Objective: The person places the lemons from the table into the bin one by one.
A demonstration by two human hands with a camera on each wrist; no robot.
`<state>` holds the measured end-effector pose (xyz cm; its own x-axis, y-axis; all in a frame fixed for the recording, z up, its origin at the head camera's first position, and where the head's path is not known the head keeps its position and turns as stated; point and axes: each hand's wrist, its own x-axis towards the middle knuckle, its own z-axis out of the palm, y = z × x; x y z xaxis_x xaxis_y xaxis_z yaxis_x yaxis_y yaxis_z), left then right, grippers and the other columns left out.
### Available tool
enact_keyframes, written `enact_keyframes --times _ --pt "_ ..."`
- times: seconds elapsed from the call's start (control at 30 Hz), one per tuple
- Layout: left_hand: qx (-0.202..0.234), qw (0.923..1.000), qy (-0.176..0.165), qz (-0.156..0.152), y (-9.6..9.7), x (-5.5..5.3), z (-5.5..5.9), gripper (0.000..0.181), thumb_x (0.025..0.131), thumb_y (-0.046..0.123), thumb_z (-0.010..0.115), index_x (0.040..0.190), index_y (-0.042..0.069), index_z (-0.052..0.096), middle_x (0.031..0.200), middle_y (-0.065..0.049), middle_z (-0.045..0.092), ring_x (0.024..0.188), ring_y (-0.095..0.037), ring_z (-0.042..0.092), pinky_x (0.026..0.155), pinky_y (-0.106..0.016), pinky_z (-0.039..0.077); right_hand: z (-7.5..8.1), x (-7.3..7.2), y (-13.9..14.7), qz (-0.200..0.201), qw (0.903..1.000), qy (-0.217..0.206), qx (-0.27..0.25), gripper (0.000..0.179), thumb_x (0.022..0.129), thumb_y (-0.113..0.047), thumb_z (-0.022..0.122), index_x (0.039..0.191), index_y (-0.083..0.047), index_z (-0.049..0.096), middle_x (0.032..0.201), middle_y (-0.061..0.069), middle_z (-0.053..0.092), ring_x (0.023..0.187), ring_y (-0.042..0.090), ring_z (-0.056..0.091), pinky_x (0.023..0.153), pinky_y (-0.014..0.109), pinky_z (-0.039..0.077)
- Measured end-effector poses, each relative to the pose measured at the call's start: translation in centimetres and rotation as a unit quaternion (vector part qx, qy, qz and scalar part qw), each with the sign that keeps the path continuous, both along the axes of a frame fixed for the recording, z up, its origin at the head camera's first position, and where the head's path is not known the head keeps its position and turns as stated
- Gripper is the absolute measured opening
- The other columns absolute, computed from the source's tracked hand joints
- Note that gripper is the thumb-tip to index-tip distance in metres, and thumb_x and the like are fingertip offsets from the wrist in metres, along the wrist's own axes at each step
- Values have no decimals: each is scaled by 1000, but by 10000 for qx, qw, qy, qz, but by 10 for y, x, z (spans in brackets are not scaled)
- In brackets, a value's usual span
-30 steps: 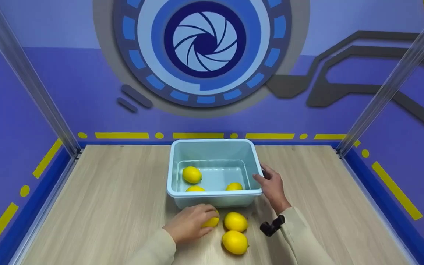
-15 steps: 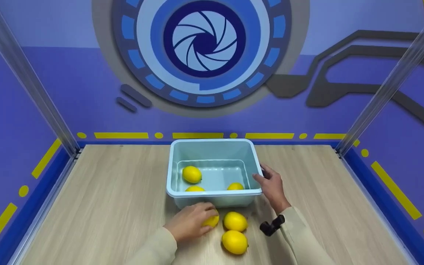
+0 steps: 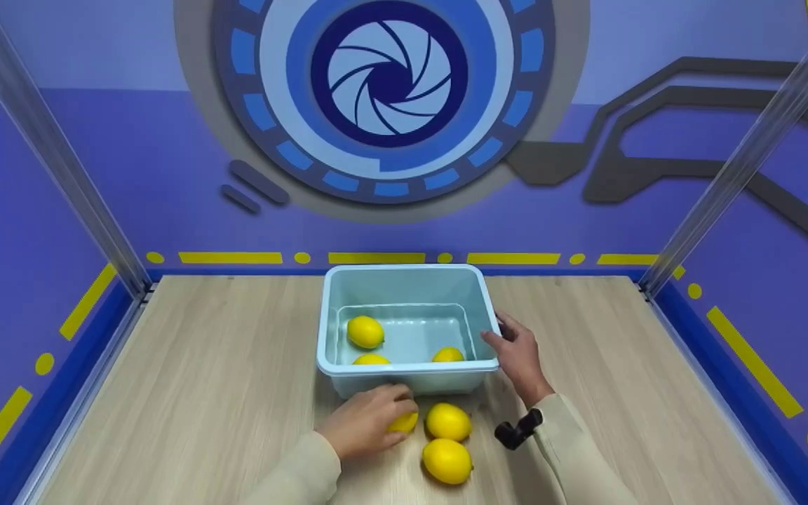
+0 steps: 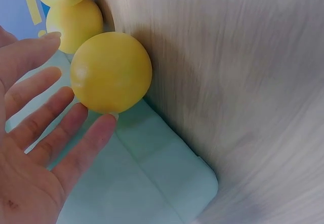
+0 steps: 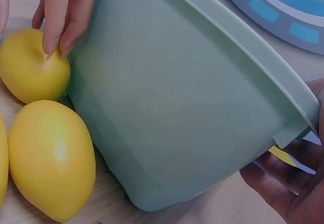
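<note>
Three lemons lie on the table in front of a pale blue plastic basin. My left hand reaches over the leftmost lemon, its fingers spread and fairly straight, fingertips against the skin. The thumb stands off to one side in the left wrist view. Right of it are a second lemon and a third lemon, close together. Inside the basin rest another lemon and two more, partly hidden by the near wall. At the basin's right side my right hand holds the rim, thumb over it and fingers outside.
The wooden table extends to both sides of the basin. A purple printed back wall stands right behind the basin, with side walls and metal posts at the left and right. A black device is strapped to the right wrist.
My left hand has shifted very slightly forward over the leftmost lemon. The right hand, the basin and the other lemons stay essentially in place.
</note>
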<state>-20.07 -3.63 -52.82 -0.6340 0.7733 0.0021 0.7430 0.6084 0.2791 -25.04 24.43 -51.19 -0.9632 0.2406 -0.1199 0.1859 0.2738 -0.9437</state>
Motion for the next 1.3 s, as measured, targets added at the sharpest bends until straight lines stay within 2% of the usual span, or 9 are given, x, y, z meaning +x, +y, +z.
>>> enact_keyframes --times 0.23,0.53,0.67,0.9,1.3 --pt "-43 10000 -7 -21 1 -1 -2 39 88 32 70 125 24 62 134 2 54 117 -16 54 102 -35 48 1 1 0 4 9999 -113 -2 54 95 -17 57 147 -14 41 147 16 46 135 31 45 113 47 36" --pt "-277 9990 -358 51 1 0 -4 46 86 36 71 130 26 59 137 1 53 120 -18 53 103 -37 47 3 1 0 13 9999 -154 -39 55 96 -19 57 148 -15 40 149 14 44 136 31 44 113 46 36" --pt "-259 9987 -442 54 1 1 -5 47 85 33 72 130 27 59 135 3 53 117 -16 53 103 -36 47 2 0 1 6 9998 -176 -47 55 96 -18 57 148 -15 39 150 14 43 137 31 43 114 46 34" --pt "-176 9992 -337 -113 -1 5 -8 49 83 28 75 129 27 60 133 3 52 112 -16 55 99 -35 49 0 1 1 -41 10000 0 -3 54 93 -16 60 145 -10 43 146 18 47 134 32 46 113 47 36" --pt "-149 9983 -556 4 1 8 -11 43 87 27 70 129 29 59 137 4 51 119 -15 54 103 -38 47 1 0 1 34 9999 -111 18 55 96 -17 57 148 -14 40 150 14 42 138 32 42 114 47 34"
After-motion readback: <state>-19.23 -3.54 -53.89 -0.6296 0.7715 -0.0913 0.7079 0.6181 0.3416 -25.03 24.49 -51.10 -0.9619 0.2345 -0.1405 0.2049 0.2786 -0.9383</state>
